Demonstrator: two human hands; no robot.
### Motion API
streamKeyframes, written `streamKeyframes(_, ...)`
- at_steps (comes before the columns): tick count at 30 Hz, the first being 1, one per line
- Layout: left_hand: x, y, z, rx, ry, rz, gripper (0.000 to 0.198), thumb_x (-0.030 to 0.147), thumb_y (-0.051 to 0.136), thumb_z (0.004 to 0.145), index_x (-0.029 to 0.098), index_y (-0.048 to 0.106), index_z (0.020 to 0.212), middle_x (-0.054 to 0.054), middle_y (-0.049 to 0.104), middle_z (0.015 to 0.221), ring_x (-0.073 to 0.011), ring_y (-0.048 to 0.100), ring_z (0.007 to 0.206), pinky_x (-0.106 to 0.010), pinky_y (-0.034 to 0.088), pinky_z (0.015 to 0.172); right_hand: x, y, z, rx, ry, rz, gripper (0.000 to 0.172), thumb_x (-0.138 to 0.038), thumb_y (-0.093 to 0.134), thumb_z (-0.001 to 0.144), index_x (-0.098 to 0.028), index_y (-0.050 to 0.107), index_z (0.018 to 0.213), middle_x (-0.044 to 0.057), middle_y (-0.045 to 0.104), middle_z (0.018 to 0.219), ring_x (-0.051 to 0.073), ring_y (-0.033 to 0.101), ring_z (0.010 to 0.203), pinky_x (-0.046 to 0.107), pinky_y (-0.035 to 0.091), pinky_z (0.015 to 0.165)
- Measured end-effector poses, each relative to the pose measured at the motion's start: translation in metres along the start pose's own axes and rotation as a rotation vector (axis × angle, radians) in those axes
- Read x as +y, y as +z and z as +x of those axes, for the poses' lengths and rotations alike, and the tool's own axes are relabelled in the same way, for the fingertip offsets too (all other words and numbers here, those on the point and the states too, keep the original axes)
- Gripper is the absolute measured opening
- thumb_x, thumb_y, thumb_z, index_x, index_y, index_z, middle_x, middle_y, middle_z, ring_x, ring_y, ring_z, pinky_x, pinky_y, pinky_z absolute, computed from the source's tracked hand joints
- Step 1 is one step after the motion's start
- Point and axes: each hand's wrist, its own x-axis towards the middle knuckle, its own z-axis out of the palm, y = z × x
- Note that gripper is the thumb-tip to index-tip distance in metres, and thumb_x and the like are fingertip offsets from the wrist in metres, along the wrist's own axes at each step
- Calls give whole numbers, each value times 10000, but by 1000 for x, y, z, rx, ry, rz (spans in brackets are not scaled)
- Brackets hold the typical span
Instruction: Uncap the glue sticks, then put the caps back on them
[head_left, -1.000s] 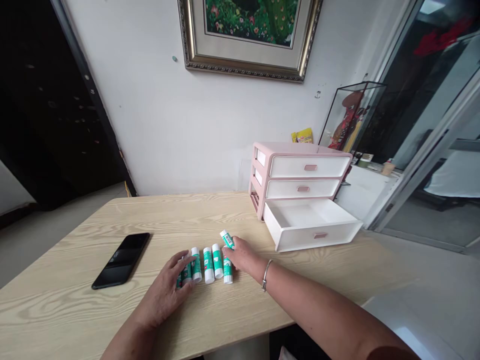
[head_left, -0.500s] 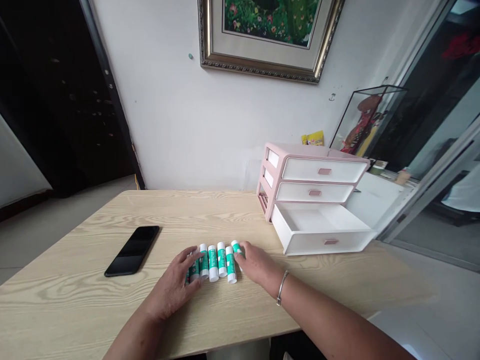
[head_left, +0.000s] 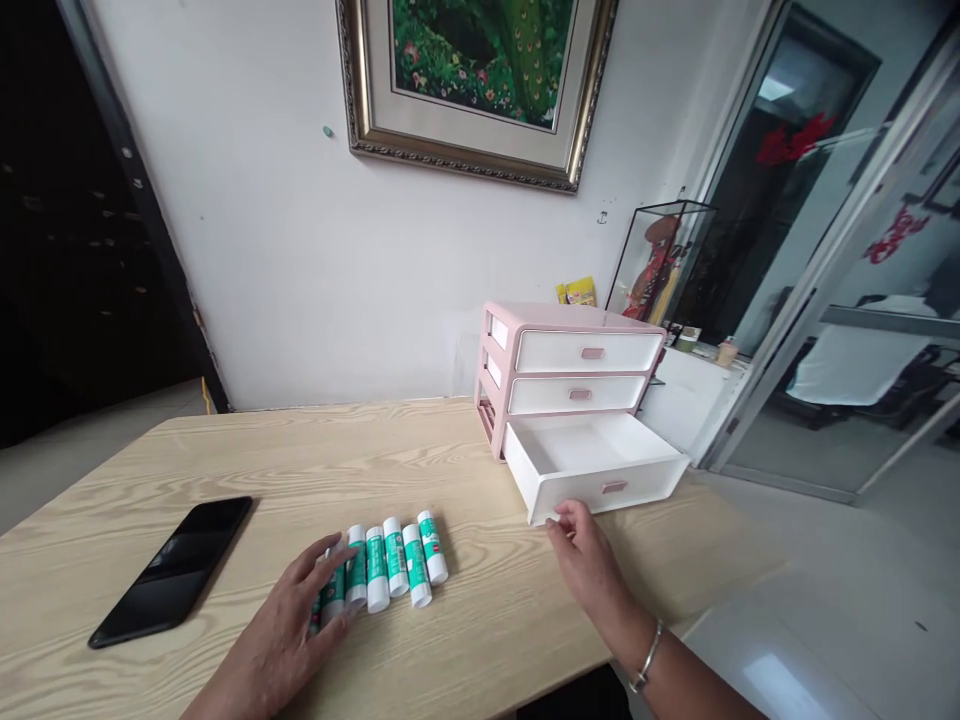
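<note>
Head view: low in the middle, the left hand (head_left: 289,625) lies flat with fingers spread on the left end of the glue sticks (head_left: 386,562) on the table (head_left: 300,460); the right hand (head_left: 589,560), fingers bent and empty, touches the open bottom drawer (head_left: 600,487); a bump could roll the round sticks away; a hard tug could pull the drawer right out.

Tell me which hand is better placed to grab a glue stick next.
Left. The left hand rests on the row of glue sticks; the right hand is apart from it, at the front of the open bottom drawer.
</note>
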Motion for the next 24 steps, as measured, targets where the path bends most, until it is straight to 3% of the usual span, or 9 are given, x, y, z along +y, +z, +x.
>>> streamKeyframes(3,-6,6,-1,5,7,-6,502,444,596,884,295,602,1364,-90,554,1455,-286,586,1279,-403,513,1047,8,-10,17,93,43,-23,244,-377,473,866,-224,532,1046,101,667,988,261,645,942,351,492,843)
streamKeyframes(6,-17,15,-2,24,12,-12,534,462,611,877,327,572,1393,-75,532,1479,-284,579,1288,-400,518,1040,-3,-11,37,86,51,-108,190,-313,455,856,-218,552,989,98,673,973,255,641,960,332,475,848)
streamKeyframes(10,-28,23,-2,30,13,-9,540,472,613,874,343,567,1396,-65,513,1499,-289,563,1306,-411,510,1049,-19,1,71,47,34,-222,223,-232,480,845,-201,582,1040,96,682,975,243,629,984,302,448,844)
streamKeyframes(15,-26,21,-2,21,-8,-3,524,485,596,879,363,572,1389,-48,526,1490,-296,569,1300,-439,510,1045,-20,19,111,45,16,-216,270,-195,507,838,-163,613,1085,105,680,1036,230,605,1018,282,420,864)
streamKeyframes(24,-32,27,0,24,-14,-47,501,463,600,878,356,590,1367,-50,520,1487,-308,554,1309,-457,503,1062,-27,22,131,36,6,-178,341,-149,542,826,-150,619,1159,135,676,1117,241,603,1071,289,431,896)
